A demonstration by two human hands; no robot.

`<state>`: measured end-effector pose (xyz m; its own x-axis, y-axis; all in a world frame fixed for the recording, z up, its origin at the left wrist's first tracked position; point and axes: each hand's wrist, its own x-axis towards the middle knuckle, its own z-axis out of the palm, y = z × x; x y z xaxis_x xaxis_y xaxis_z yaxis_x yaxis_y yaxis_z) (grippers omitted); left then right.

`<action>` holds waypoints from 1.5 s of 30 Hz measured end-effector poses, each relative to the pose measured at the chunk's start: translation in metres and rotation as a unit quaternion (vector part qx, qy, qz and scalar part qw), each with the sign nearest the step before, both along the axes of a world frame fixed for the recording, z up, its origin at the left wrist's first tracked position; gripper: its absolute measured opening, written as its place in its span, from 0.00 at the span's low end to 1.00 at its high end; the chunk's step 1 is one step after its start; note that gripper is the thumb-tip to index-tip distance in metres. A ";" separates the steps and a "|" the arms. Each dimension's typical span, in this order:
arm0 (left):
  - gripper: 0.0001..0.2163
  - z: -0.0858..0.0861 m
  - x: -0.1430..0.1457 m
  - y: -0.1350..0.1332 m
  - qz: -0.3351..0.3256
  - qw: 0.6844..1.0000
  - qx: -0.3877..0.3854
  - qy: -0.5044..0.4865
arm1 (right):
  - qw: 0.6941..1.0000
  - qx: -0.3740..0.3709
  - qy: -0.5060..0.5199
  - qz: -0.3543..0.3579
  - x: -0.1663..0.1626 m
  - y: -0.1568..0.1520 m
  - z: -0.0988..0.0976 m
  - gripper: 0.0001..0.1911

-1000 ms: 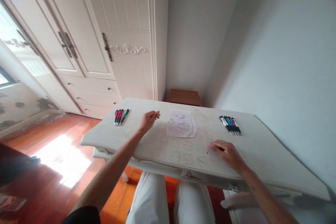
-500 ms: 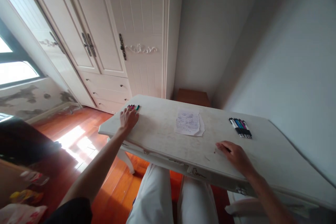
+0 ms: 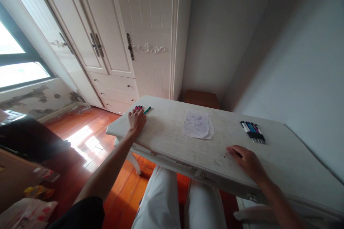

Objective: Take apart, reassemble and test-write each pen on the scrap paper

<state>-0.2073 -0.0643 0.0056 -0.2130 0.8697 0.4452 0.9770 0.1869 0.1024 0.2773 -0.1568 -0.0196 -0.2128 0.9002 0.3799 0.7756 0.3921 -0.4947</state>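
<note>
At the left end of the white desk [image 3: 166, 125], my left hand [image 3: 137, 121] rests with its fingers stretched over several red-pink pens [image 3: 138, 108], whose ends show past the fingertips. A green pen [image 3: 147, 110] lies at a slant by its thumb side, partly covered by the hand. My right hand [image 3: 246, 160] is curled closed on the desk near the front edge; a dark spot shows between the fingers, and what they hold, if anything, is hidden. Beyond it lies a row of pens [image 3: 252, 131] with white, blue and purple barrels, side by side.
Sheets of scribbled paper [image 3: 197, 125] lie mid-desk between my hands. A white wardrobe [image 3: 153, 14] stands behind the desk, and a grey wall [image 3: 295, 61] borders the right. A brown wooden box-like piece [image 3: 201, 98] sits behind the desk. Bags [image 3: 34, 211] lie at lower left.
The whole view has shifted slightly to the right in the picture. More of the green pen shows beside my left hand. My right hand keeps its curled pose on the desk.
</note>
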 end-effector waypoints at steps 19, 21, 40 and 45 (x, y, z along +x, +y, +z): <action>0.13 0.010 -0.003 0.008 -0.036 0.996 0.013 -0.078 | 1.000 -0.004 -0.010 0.009 0.000 -0.002 0.000 0.19; 0.12 0.012 0.007 0.010 -0.073 0.977 0.043 -0.197 | 1.000 -0.007 -0.009 0.007 0.000 -0.002 0.001 0.19; 0.10 0.023 0.215 0.025 -0.283 0.438 -0.247 -0.817 | 0.985 -0.115 0.124 -0.011 0.002 0.006 0.007 0.24; 0.18 0.024 0.224 0.043 -0.315 0.427 -0.252 -0.809 | 0.973 -0.164 0.161 0.029 -0.007 0.014 0.020 0.24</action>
<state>0.0164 -0.0216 0.0299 0.4607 0.8796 -0.1188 -0.4237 0.3355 0.8414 0.2702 -0.1432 0.0006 -0.1843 0.9742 0.1302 0.5418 0.2112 -0.8135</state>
